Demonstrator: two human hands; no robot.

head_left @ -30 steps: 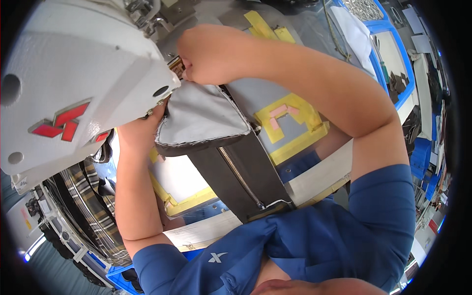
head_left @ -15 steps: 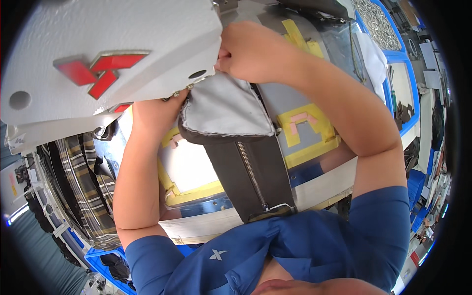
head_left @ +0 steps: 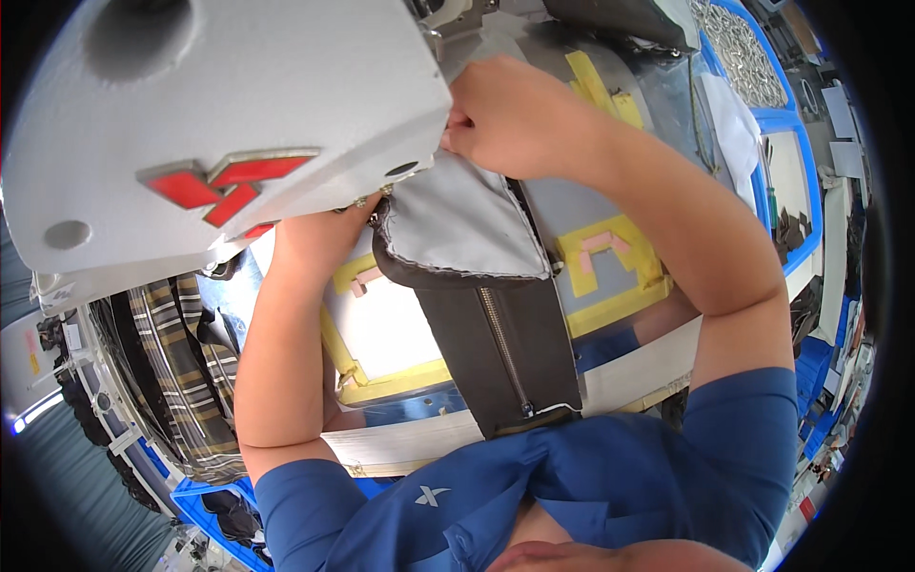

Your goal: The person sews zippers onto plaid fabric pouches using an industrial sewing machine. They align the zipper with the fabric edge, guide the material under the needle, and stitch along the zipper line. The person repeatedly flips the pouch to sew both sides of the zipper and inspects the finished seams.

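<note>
A large white sewing machine head [head_left: 315, 86] with a red emblem fills the upper left. Beside it my right hand [head_left: 519, 119] has its fingers curled in a closed pinch; the machine hides the fingertips and what lies in them. My left hand [head_left: 319, 234] reaches under the machine head at the edge of the fabric, its fingers hidden. Between the hands lies a dark bag piece with a pale grey lining [head_left: 462, 224] facing up. From it a dark strip [head_left: 467, 367] with a metal zipper [head_left: 502, 348] runs down toward my chest.
Yellow tape [head_left: 572, 324] with pink pieces marks the metal table on both sides of the strip. Plaid fabric [head_left: 191, 372] hangs at the left. A blue-rimmed tray of metal parts [head_left: 739, 52] stands at the far right, near a white cloth [head_left: 729, 124].
The whole scene sits slightly farther right and lower in the picture, machine included. Both hands keep about the same places against the machine and the bag piece.
</note>
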